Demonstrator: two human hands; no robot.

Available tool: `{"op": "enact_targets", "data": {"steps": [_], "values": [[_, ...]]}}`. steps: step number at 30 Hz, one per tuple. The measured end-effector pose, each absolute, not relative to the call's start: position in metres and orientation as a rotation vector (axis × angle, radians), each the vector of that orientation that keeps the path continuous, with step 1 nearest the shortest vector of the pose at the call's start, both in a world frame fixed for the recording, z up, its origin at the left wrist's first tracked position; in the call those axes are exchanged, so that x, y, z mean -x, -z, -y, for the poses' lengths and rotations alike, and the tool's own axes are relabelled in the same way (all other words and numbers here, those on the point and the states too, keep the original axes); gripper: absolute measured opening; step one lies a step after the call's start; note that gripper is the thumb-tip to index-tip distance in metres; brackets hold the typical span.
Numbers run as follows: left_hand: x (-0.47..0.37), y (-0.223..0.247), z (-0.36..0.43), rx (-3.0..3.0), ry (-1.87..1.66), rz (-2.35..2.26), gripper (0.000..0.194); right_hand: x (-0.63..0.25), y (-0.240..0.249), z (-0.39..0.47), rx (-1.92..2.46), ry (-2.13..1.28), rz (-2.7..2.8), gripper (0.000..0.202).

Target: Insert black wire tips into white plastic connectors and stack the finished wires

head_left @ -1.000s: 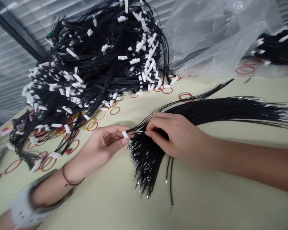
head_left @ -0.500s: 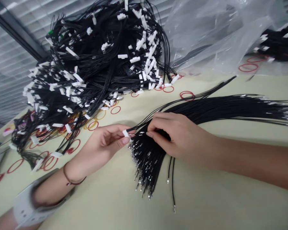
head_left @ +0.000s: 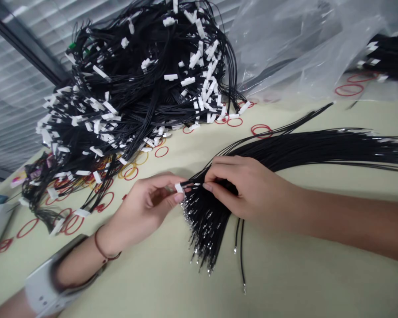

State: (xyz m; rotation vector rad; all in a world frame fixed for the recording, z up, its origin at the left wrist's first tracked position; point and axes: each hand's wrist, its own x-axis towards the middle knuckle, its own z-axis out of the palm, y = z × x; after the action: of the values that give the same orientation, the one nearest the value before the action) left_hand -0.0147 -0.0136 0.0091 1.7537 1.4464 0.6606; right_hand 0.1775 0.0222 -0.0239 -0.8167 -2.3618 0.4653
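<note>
My left hand [head_left: 155,198] pinches a small white connector housing [head_left: 179,188] between thumb and fingers, with black wires running from it to the right. Close beside it, my right hand [head_left: 240,185] is closed at the fingertips on a thin black wire whose metal terminal [head_left: 196,184] points at the housing. Whether the terminal touches the housing, I cannot tell. Under my right hand lies a thick bundle of black wires [head_left: 305,148]; its near ends fan out with bare metal terminals [head_left: 202,234]. Two stray wires [head_left: 242,256] hang off below the bundle.
A large heap of black wires with white connectors [head_left: 146,84] rises at the back left. Red rubber bands [head_left: 161,152] lie scattered on the pale table [head_left: 285,274]. A clear plastic bag [head_left: 298,48] and more connector wires [head_left: 389,57] are at the back right.
My left hand has shifted slightly right with the white connector housing, towards my right hand. A terminal now shows between the two hands. The view has also shifted a little.
</note>
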Motion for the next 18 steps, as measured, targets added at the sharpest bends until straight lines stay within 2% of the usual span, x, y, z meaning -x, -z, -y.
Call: {"op": "enact_targets", "data": {"steps": [18], "values": [[0.0143,-0.0062,0.0142,-1.770,-0.677,-1.412,0.014,-0.1752,0.0228,-0.0209,0.827,-0.451,2.374,0.018]]}}
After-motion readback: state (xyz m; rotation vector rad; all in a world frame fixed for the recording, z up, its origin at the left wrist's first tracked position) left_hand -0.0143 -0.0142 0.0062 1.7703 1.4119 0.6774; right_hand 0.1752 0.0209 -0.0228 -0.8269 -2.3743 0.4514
